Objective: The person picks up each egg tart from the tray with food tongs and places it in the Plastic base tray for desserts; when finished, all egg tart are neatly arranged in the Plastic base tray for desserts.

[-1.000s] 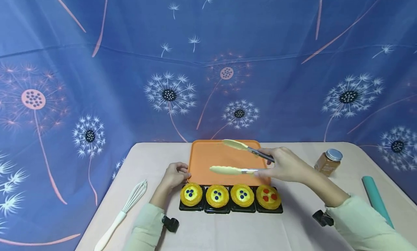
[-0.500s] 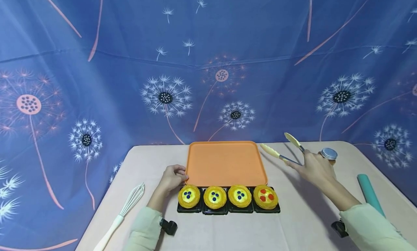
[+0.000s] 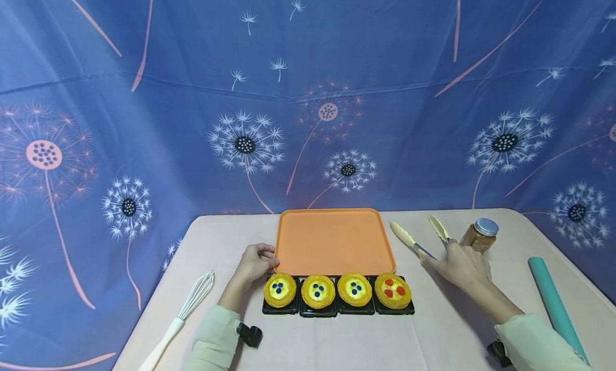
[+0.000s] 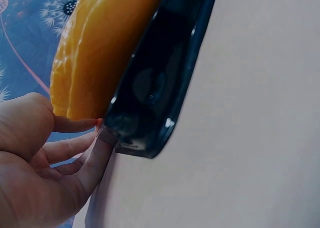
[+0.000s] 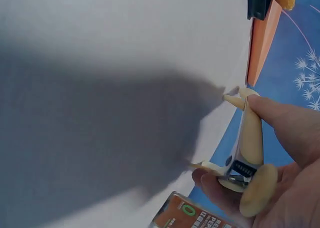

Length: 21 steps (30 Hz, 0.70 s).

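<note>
My left hand (image 3: 255, 264) holds the left edge of an orange tray (image 3: 335, 237), near its front corner. In the left wrist view, a tart in its black plastic holder (image 4: 155, 83) partly hides the fingertips. My right hand (image 3: 464, 264) grips a pair of tongs (image 5: 251, 138) with cream-coloured tips, right of the tray. The tongs' arms are spread apart and lie low, at the table. Before the tray, several egg tarts stand in a row in black holders. One tart (image 3: 392, 291) has red toppings; the others, such as the middle tart (image 3: 317, 292), have dark blue ones.
Just beyond my right hand stands a jar (image 3: 481, 235) with a silver lid. A teal roll (image 3: 555, 307) lies along the right side of the table (image 3: 366, 344). On the left lies a whisk (image 3: 185, 312) with a white handle. A blue dandelion-print cloth (image 3: 409, 120) hangs behind.
My right hand has carried the tongs from above the tray to the right, then lowered them to the table beside the jar. My left hand has stayed at the tray's edge.
</note>
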### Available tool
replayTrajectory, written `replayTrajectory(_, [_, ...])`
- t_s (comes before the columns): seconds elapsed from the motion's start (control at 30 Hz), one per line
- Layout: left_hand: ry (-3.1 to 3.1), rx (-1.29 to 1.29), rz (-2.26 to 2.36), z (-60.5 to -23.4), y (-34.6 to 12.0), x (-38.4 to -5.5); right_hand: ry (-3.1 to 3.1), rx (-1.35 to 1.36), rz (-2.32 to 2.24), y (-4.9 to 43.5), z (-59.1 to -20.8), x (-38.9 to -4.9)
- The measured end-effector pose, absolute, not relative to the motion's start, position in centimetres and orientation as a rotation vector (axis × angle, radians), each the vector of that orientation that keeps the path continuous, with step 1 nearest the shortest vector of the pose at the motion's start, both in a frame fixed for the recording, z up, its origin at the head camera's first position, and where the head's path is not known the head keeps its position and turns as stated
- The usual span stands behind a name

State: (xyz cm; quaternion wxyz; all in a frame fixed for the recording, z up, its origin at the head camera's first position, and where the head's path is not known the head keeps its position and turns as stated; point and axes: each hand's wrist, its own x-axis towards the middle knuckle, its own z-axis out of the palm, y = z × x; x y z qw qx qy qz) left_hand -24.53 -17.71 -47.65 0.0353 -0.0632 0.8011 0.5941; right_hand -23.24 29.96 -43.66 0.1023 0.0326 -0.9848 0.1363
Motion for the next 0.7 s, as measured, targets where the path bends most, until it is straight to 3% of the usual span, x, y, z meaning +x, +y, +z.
replayTrajectory(0.43, [2.477, -0.176, 1.809, -47.8, -17.5, -24.3, -2.958, 0.012, 0.421, 30.0, -44.5, -22.1])
replayTrajectory(0.7, [2.495, -0.144, 1.782, -47.2, -17.2, -24.2, -3.032, -0.038, 0.422, 30.5, -42.7, -21.5])
